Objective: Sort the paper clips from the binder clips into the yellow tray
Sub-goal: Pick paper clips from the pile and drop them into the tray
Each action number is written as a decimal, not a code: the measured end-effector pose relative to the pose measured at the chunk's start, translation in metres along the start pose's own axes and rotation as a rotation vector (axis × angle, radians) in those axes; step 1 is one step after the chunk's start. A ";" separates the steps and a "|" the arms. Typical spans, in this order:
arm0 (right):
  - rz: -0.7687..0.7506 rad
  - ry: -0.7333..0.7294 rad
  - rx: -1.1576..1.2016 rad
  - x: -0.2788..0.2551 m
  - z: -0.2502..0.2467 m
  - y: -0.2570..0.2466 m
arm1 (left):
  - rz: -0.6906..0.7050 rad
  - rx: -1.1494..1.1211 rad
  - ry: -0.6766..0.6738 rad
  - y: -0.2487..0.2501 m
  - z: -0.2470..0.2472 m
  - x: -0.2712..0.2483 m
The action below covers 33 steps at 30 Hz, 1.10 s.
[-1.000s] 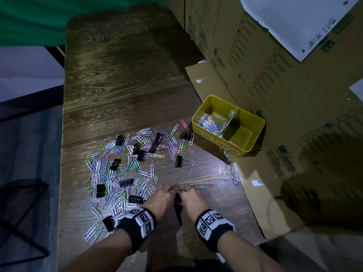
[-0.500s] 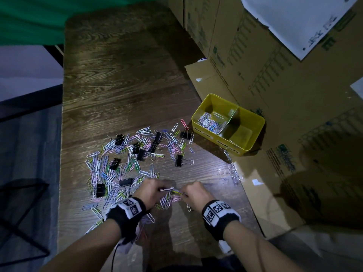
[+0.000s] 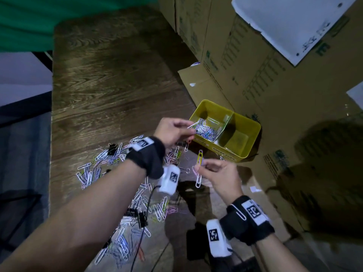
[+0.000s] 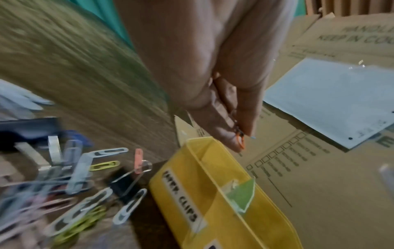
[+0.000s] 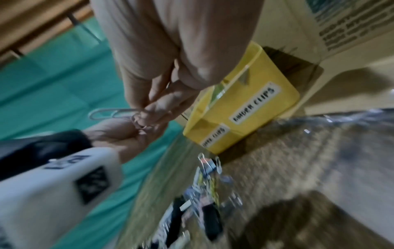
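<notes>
The yellow tray (image 3: 247, 154) stands at the table's right, its left compartment holding several paper clips (image 3: 206, 130); its right compartment looks bare. My left hand (image 3: 174, 130) is raised at the tray's left rim and pinches a few paper clips, an orange one (image 4: 241, 143) sticking out below the fingertips. My right hand (image 3: 214, 173) hovers nearer me, pinching a yellow clip (image 3: 199, 159) and a white clip (image 3: 198, 180). Loose coloured paper clips (image 3: 157, 209) and black binder clips (image 3: 142, 219) lie scattered on the wooden table (image 3: 110, 85).
Cardboard boxes (image 3: 275, 85) stand right behind and beside the tray, with a white sheet (image 3: 284, 22) on them. A flat cardboard flap (image 3: 200, 89) lies left of the tray. The table's far half shows bare wood. Green cloth (image 3: 25, 22) lies beyond it.
Both hands have lifted off the table with paper clips. The left hand travelled up and right to the tray's left compartment; the right hand rose and trails behind it.
</notes>
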State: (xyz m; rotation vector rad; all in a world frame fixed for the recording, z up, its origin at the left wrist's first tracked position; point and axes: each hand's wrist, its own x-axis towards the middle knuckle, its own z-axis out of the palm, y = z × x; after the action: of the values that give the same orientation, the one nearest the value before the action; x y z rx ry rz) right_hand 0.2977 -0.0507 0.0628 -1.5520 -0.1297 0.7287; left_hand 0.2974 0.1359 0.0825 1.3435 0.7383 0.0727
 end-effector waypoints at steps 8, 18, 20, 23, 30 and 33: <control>-0.169 0.102 -0.053 0.050 -0.018 -0.068 | 0.006 0.391 -0.017 -0.005 0.037 0.057; -0.098 0.199 -0.795 0.143 -0.007 -0.069 | 0.032 0.152 0.059 -0.025 0.002 0.000; -0.054 0.119 -0.930 0.147 -0.002 -0.063 | 0.031 0.158 0.044 -0.031 -0.010 -0.019; -0.058 0.037 -1.040 0.142 0.000 -0.056 | -0.013 0.306 0.013 -0.045 -0.041 -0.052; -0.531 -0.029 -0.983 0.091 0.017 -0.047 | -0.052 1.081 -0.085 -0.099 -0.120 -0.137; -0.637 -0.249 -0.923 0.050 0.036 -0.026 | -0.052 1.173 -0.089 -0.132 -0.123 -0.165</control>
State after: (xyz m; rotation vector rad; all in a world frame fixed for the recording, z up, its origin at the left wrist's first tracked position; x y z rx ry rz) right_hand 0.3280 0.0085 0.0706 -2.0930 -1.2262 0.3355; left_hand 0.0581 0.1319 0.0325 2.4082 0.7534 -0.5387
